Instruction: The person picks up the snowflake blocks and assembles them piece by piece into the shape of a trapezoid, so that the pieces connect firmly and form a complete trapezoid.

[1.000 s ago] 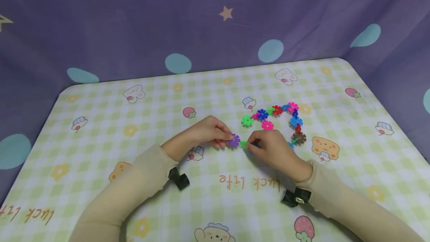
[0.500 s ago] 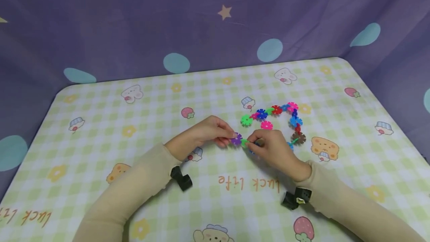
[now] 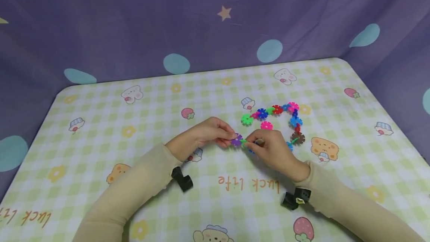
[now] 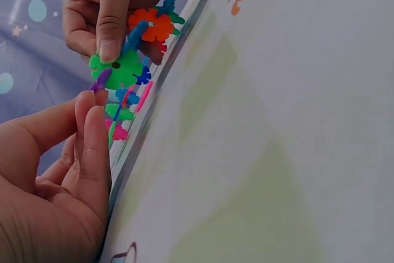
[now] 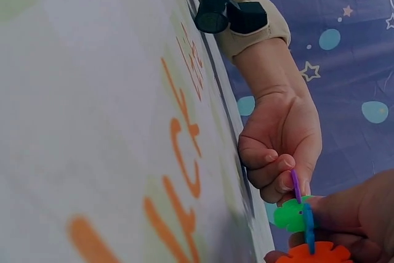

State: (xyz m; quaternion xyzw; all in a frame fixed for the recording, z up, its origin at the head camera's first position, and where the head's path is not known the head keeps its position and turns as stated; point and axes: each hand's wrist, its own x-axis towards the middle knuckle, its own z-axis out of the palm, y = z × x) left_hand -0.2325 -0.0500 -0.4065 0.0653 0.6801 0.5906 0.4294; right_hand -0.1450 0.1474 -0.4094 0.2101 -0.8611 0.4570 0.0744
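Note:
My left hand (image 3: 215, 132) pinches a purple snowflake disc (image 3: 236, 140), a flat plastic piece with a notched rim, between thumb and fingers. Facing it, my right hand (image 3: 273, 148) pinches a green snowflake disc (image 4: 125, 69) with the thumb on its face. The purple disc's edge overlaps the green rim in the left wrist view. From the green disc a chain of linked discs runs on through a blue one (image 5: 309, 229) and an orange one (image 4: 151, 26), partly hidden by my right hand. It bends past a brown disc (image 3: 298, 137) to a light green end disc (image 3: 247, 119).
A pink snowflake disc (image 3: 267, 125) lies inside the chain's curve, just beyond my right hand. Underneath is a table with a green checked cloth (image 3: 161, 115). A purple curtain (image 3: 134, 21) hangs along its far edge. Each wrist carries a small black camera (image 3: 295, 198).
My left hand has brought the purple disc slightly right, up against the green one. The green disc now appears narrower, turned more edge-on. My right hand has stayed nearly in place.

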